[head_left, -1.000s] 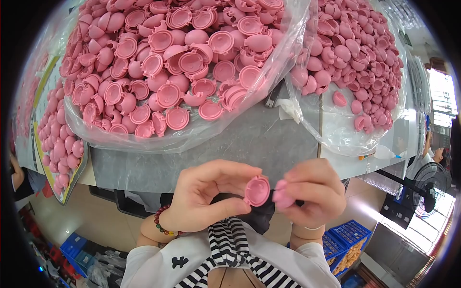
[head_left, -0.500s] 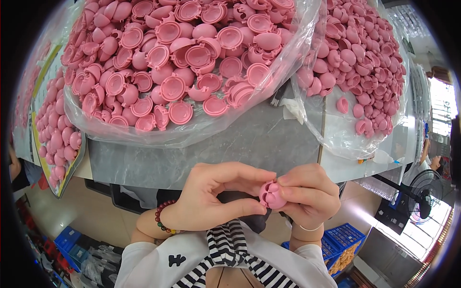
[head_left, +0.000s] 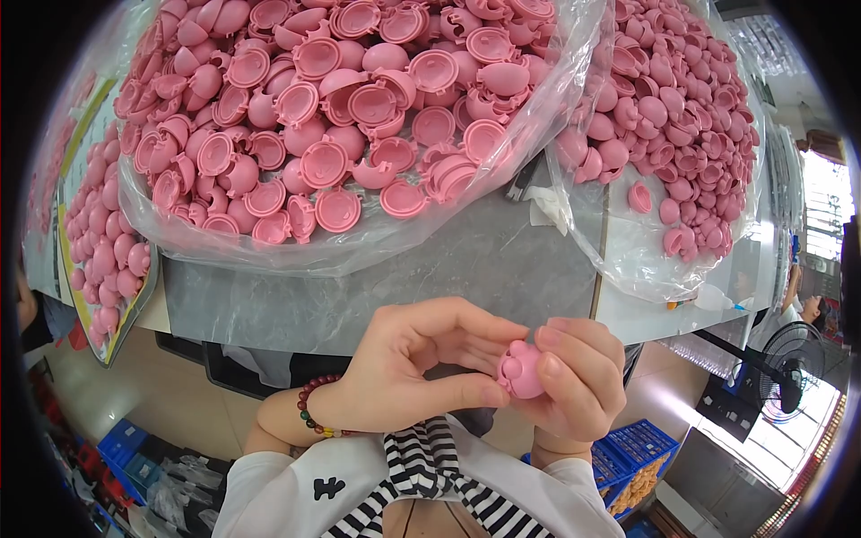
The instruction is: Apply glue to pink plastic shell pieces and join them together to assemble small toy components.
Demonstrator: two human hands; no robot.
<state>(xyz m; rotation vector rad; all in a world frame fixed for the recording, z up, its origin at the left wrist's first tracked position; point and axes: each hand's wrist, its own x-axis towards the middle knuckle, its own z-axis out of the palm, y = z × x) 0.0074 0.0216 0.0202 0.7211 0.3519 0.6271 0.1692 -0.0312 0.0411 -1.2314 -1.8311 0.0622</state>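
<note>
A small round pink plastic ball [head_left: 522, 371] with rounded knobs on its side sits between my two hands, just off the table's near edge. My right hand [head_left: 578, 377] grips it from the right with bent fingers and thumb. From the left, my left hand [head_left: 421, 363] curls round it, with the thumb tip against its lower left and the fingers arched above and behind. Part of the ball is hidden behind the right fingers. Beyond my hands, a large heap of pink half shells [head_left: 323, 166] lies on a clear plastic bag [head_left: 332, 260].
A second heap of smaller pink shells [head_left: 673, 117] lies on clear plastic at the right. Closed-looking pink balls [head_left: 112, 260] fill a yellow-edged tray at the left. The grey tabletop [head_left: 448, 278] lies between. A black fan [head_left: 794, 372] and blue crates [head_left: 641, 448] stand at lower right.
The pink ball has turned in my fingers and shifted slightly right and down. My right fingers have re-gripped it, and my left hand has followed a little to the right.
</note>
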